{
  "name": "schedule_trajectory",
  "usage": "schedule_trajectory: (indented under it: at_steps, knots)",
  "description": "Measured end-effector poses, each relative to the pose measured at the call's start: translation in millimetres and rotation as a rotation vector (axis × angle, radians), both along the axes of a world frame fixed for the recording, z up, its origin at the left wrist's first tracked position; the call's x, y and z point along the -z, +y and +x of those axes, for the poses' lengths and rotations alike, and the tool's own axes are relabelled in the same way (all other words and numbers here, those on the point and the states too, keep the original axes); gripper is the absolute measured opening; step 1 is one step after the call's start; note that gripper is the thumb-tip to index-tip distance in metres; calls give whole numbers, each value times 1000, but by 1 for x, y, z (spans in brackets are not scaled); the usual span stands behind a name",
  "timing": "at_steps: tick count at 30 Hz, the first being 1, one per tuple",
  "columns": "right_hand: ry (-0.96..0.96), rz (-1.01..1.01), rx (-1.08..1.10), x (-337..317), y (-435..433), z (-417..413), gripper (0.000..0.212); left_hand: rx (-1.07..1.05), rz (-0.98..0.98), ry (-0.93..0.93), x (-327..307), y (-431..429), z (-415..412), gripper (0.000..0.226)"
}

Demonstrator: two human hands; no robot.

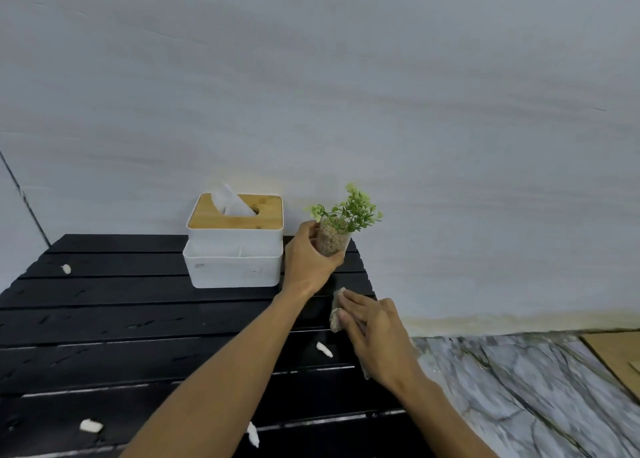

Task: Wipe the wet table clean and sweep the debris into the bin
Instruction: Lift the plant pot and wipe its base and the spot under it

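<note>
A black slatted table (145, 319) fills the lower left, with wet streaks on its slats. My left hand (306, 260) grips a small clear pot with a green plant (334, 241) and holds it tilted just above the table's far right corner. My right hand (374, 329) lies flat on a crumpled beige cloth (335, 315), pressing it onto the table near the right edge. White debris bits lie scattered: one by my right wrist (324, 349), one at the far left (65, 268), two near the front edge (90, 425) (252, 434). No bin is in view.
A white tissue box with a wooden lid (235, 246) stands at the back of the table against the pale wall. Grey marbled floor (519, 388) lies right of the table, with a wooden board (616, 357) at the far right.
</note>
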State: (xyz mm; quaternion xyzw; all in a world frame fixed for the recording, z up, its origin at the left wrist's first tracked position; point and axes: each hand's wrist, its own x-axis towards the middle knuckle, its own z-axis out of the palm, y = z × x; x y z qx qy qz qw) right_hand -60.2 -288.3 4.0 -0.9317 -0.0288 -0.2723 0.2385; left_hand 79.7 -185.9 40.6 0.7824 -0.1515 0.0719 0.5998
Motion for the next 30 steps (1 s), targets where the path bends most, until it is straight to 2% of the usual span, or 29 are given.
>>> schedule_trajectory:
  at_steps: [5,13,20,30]
  knots:
    - [57,-22,32,6,-2,2,30,-42,14,53,19,-9,14,67]
    - [139,-10,51,14,-6,1,40,-54,6,59,31,-14,22,67]
    - [189,-28,37,21,-9,3,73,-27,-15,94,36,-11,19,77]
    - [282,-62,0,18,-15,0,61,132,57,63,21,44,-61,57]
